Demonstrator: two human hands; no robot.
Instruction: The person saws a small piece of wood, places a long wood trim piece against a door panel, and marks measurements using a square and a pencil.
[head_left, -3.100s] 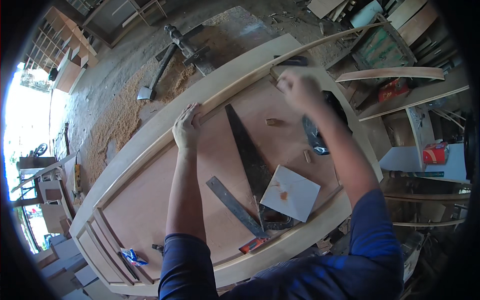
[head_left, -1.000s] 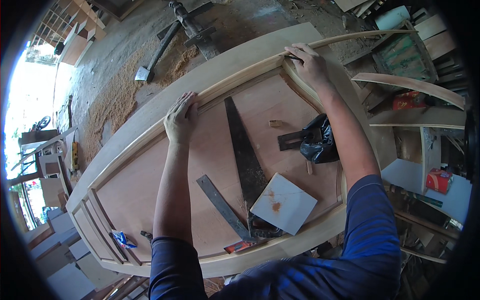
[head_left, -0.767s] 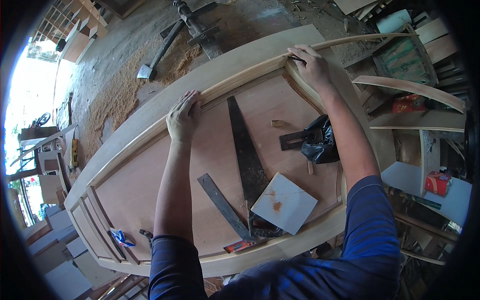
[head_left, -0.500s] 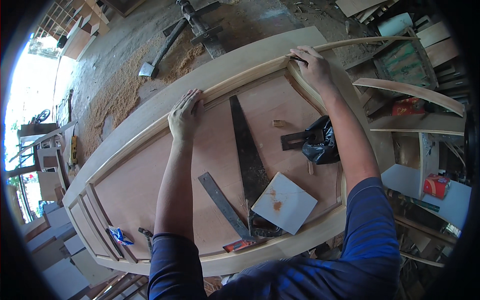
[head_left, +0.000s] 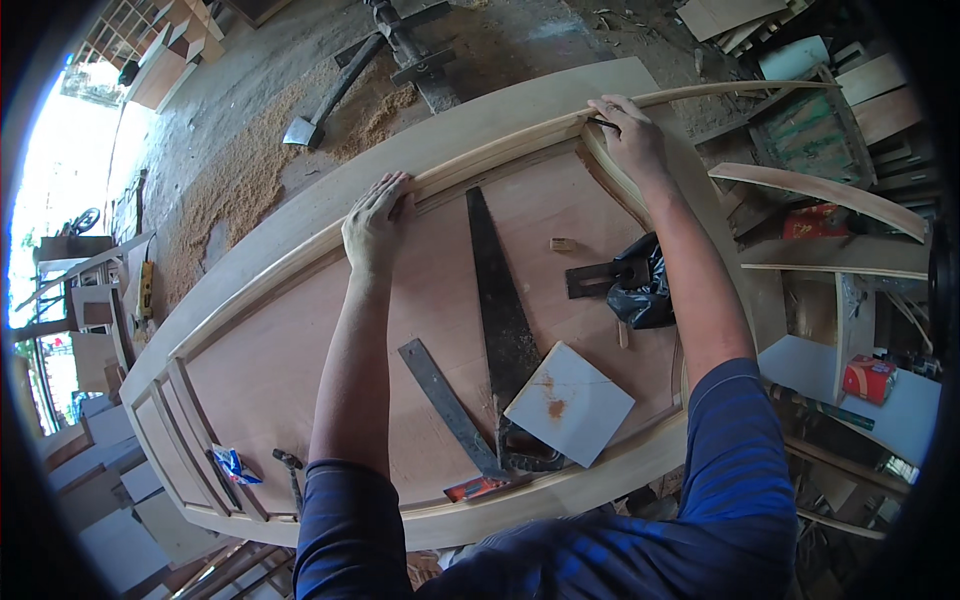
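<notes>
A long pale wooden strip (head_left: 490, 153) runs along the far curved edge of a large framed wooden panel (head_left: 265, 385). My left hand (head_left: 370, 235) grips this strip near its middle, fingers over the top. At the strip's far right corner, my right hand (head_left: 635, 150) pinches a thin dark pencil (head_left: 602, 122), its tip beside the joint with the curved side moulding (head_left: 612, 178). Between my arms lie a handsaw (head_left: 497, 290), a metal ruler (head_left: 450, 405) and a white square board (head_left: 570, 405) with sawdust on it.
A black plastic bag (head_left: 648, 300) and a small wood block (head_left: 562, 244) rest on the panel's right part. A hammer (head_left: 290, 462) lies near my left sleeve. Beyond the panel, an axe-like tool (head_left: 302, 130) stands by sawdust (head_left: 235, 195). Wood scraps and curved strips (head_left: 820, 190) crowd the right.
The view has shifted slightly. Both hands keep their places on the strip and at its corner, with the pencil still in my right hand.
</notes>
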